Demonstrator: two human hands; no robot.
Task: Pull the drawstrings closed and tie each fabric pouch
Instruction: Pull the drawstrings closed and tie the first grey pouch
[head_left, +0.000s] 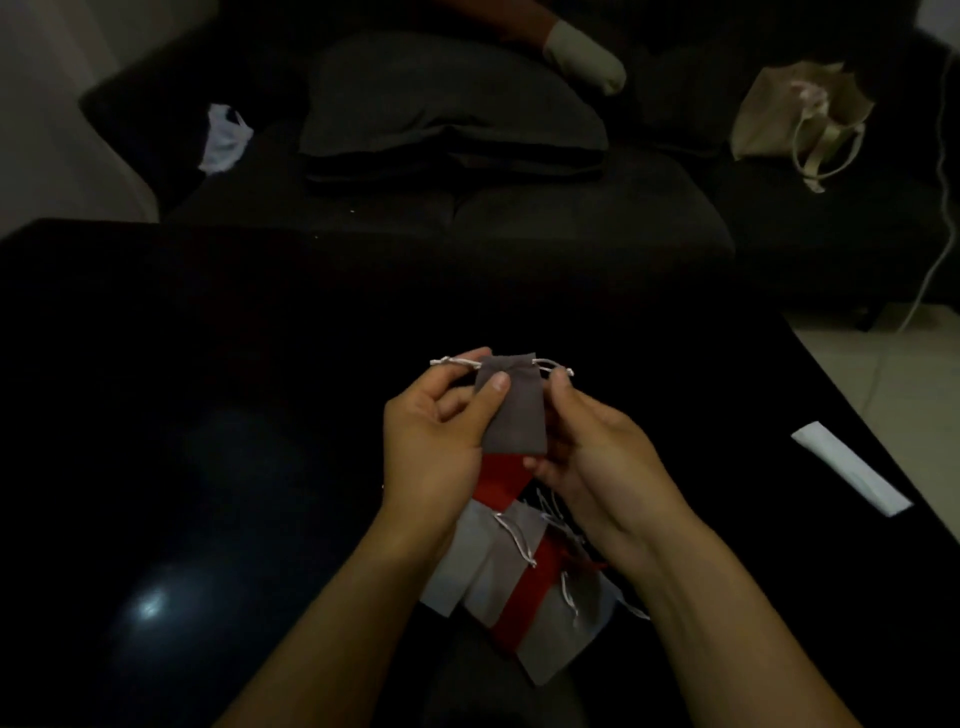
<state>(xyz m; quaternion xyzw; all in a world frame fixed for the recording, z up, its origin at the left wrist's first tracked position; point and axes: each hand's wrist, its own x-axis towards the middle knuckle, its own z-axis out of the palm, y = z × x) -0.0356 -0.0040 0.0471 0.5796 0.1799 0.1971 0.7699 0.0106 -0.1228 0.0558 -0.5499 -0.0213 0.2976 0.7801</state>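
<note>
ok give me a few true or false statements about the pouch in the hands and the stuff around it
1. Both hands hold a grey pouch above the table. True.
2. The pouch's mouth is cinched tight and knotted. False: its top edge lies flat and the white drawstrings stick out loose at both sides.
3. The left hand has its thumb on the pouch's front. True.
4. The pile of pouches under the wrists is all grey. False: red ones are mixed in.
5. The right hand rests flat on the table. False: it grips the pouch's right edge.
</note>
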